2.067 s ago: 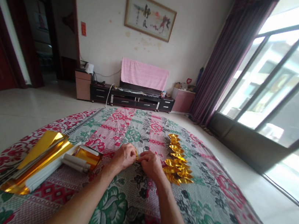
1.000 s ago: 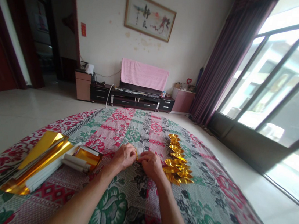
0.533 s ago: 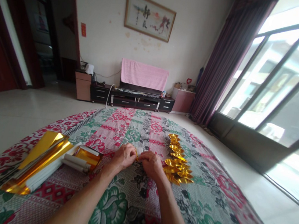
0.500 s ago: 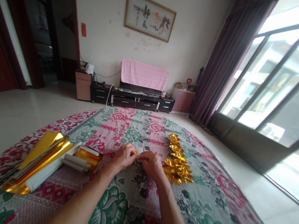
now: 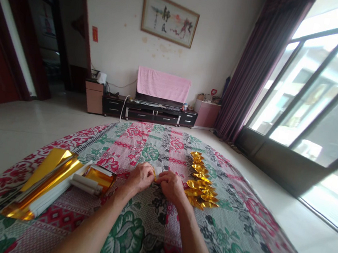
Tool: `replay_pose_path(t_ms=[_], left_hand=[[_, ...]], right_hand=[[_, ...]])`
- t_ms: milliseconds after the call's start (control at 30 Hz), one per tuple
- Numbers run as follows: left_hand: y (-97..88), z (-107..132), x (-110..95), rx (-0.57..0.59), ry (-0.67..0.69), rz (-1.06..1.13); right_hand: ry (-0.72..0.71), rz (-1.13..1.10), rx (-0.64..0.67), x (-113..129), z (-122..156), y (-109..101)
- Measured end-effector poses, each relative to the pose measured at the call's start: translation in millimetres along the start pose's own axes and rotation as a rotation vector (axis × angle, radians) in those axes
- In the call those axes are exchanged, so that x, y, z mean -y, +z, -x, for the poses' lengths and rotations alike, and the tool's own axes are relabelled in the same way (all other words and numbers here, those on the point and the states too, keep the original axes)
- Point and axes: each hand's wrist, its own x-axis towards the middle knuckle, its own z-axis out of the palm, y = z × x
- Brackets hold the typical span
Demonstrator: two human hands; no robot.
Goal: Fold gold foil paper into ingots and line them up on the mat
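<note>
My left hand (image 5: 141,176) and my right hand (image 5: 170,185) meet over the middle of the patterned cloth, fingertips pinched together. Between them they hold a small piece of foil paper (image 5: 158,170), with its pale side and a sliver of gold showing; the fingers hide most of it. To the right of my right hand, several folded gold foil pieces (image 5: 200,176) with pointed ends lie in an overlapping row. Left of my left hand are gold foil sheets (image 5: 54,181), partly curled, and white paper rolls (image 5: 85,183) beside a shallow box with gold foil (image 5: 99,176).
The round surface is covered by a red, green and grey flowered cloth (image 5: 123,241). Beyond it stands a low black TV cabinet (image 5: 153,116), with a pink towel (image 5: 163,84) draped above. A purple curtain (image 5: 247,70) and glazed doors line the right side.
My right fingers have shifted slightly at the foil paper. My left hand and the things on the cloth look the same.
</note>
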Motion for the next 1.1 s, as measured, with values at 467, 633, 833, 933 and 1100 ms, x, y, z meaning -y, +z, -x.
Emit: replay_pose_path(t_ms=[467, 633, 833, 933, 1100], left_hand=[[-1.1, 0.7, -2.6, -0.002, -0.004, -0.058], [-0.2, 1.2, -3.2, -0.005, -0.011, -0.071], [-0.3, 1.2, -4.0, -0.007, -0.014, -0.063], [-0.7, 0.9, -4.4, 0.002, -0.017, -0.058], [-1.8, 0.6, -6.0, 0.006, -0.028, -0.063]], right_hand=[[0.012, -0.014, -0.031, 0.5, 0.5, 0.6], [0.006, -0.021, -0.031, 1.7, 0.6, -0.2], [-0.031, -0.051, -0.053, 3.2, 1.1, -1.6], [-0.080, -0.069, -0.043, 5.0, 2.0, -2.9], [-0.130, -0.031, -0.018, 4.4, 3.4, -1.8]])
